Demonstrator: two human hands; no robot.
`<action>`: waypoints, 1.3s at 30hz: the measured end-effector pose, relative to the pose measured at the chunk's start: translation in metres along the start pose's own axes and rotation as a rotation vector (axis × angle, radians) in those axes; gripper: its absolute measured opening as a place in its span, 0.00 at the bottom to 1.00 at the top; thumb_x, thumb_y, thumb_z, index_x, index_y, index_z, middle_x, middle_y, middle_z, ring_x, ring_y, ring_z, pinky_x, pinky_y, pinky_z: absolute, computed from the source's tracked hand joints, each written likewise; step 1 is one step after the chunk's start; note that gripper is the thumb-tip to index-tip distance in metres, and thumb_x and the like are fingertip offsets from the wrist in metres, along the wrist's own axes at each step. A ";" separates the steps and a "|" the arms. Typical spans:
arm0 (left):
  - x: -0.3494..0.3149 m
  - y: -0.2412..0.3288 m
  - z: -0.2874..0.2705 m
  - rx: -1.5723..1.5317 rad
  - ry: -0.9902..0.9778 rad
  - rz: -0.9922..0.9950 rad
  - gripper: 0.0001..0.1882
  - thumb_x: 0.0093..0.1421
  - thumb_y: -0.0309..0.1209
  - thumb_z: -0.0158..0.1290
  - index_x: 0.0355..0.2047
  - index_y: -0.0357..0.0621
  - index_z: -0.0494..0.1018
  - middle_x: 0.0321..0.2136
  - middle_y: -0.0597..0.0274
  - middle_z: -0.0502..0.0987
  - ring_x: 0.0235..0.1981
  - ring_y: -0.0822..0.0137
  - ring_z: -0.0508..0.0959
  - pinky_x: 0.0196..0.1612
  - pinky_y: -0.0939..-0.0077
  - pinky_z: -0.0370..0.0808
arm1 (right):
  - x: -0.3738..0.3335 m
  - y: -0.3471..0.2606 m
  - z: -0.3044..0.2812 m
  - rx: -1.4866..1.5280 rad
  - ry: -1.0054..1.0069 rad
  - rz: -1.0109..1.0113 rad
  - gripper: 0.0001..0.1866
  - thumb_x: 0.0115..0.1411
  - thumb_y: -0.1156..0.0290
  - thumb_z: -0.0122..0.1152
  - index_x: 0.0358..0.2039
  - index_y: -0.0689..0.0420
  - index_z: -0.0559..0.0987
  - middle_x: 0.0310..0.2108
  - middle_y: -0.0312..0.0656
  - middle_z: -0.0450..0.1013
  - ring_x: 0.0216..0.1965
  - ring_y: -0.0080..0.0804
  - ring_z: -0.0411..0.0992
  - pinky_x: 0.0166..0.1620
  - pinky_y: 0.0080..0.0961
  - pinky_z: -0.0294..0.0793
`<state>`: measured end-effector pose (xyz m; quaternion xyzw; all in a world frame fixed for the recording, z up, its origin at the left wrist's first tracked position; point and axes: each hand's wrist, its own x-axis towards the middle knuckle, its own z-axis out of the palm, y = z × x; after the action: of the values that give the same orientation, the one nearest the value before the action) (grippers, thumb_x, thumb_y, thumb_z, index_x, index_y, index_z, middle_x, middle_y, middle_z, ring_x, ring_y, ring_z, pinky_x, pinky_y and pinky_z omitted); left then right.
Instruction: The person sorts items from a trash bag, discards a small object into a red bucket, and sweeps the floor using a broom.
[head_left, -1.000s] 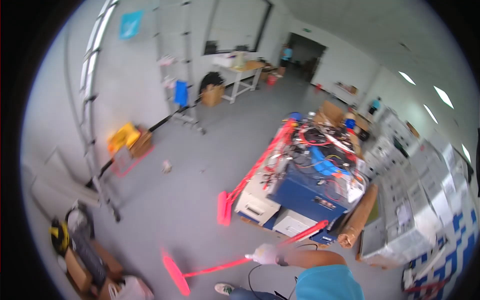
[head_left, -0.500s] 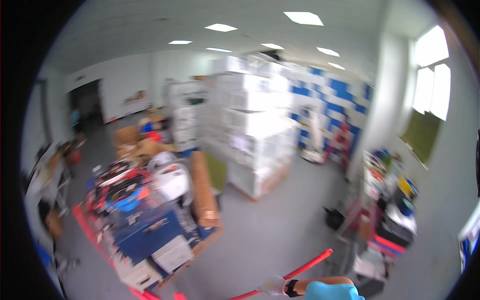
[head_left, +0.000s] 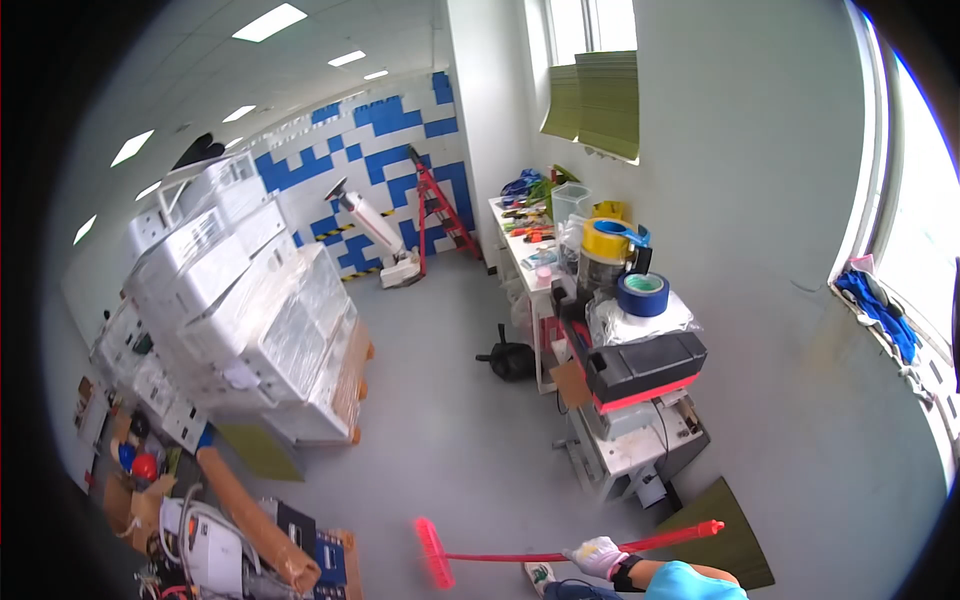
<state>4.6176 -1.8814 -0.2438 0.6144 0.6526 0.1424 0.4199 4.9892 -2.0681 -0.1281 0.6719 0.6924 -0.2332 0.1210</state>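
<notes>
My right hand, in a white glove with a dark band at the wrist, is closed around the red handle of a broom. The handle runs almost level across the lower part of the view, its thicker end pointing right. At the left end is the broom's pink-red head, low over the grey floor or on it; I cannot tell which. A light-blue sleeve covers my upper arm. Below the handle one of my shoes shows. My left hand is out of view.
Wrapped white boxes stand stacked on a pallet at the left. A brown cardboard tube lies over clutter at lower left. Along the right wall, a loaded table holds a black toolbox and tape rolls. A red ladder leans at the back.
My view has swung to the right, toward the table and windows. The broom's head has come into sight, and my right hand keeps its hold on the handle.
</notes>
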 end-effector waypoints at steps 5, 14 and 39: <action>0.086 0.060 0.023 0.076 -0.066 0.032 0.16 0.53 0.36 0.55 0.39 0.39 0.71 0.25 0.54 0.74 0.23 0.62 0.73 0.26 0.64 0.73 | 0.032 0.059 -0.016 0.045 0.010 0.168 0.17 0.60 0.62 0.40 0.48 0.45 0.72 0.29 0.44 0.75 0.31 0.42 0.75 0.30 0.38 0.73; 0.133 0.022 0.003 0.101 0.040 -0.164 0.16 0.52 0.37 0.56 0.39 0.41 0.72 0.25 0.56 0.75 0.24 0.63 0.73 0.27 0.66 0.73 | 0.082 0.122 0.018 0.144 0.466 0.336 0.13 0.55 0.68 0.46 0.20 0.54 0.79 0.18 0.46 0.73 0.21 0.42 0.73 0.25 0.38 0.72; 0.266 -0.107 -0.098 0.120 0.255 -0.633 0.22 0.46 0.39 0.54 0.42 0.46 0.71 0.39 0.46 0.74 0.40 0.51 0.74 0.41 0.57 0.69 | 0.405 0.068 -0.252 0.073 0.451 0.174 0.09 0.50 0.67 0.51 0.30 0.51 0.78 0.21 0.46 0.74 0.26 0.44 0.73 0.31 0.38 0.71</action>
<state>4.5024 -1.6262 -0.3584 0.3824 0.8652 0.0424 0.3215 5.0661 -1.5925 -0.1166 0.7682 0.6325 -0.0907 -0.0412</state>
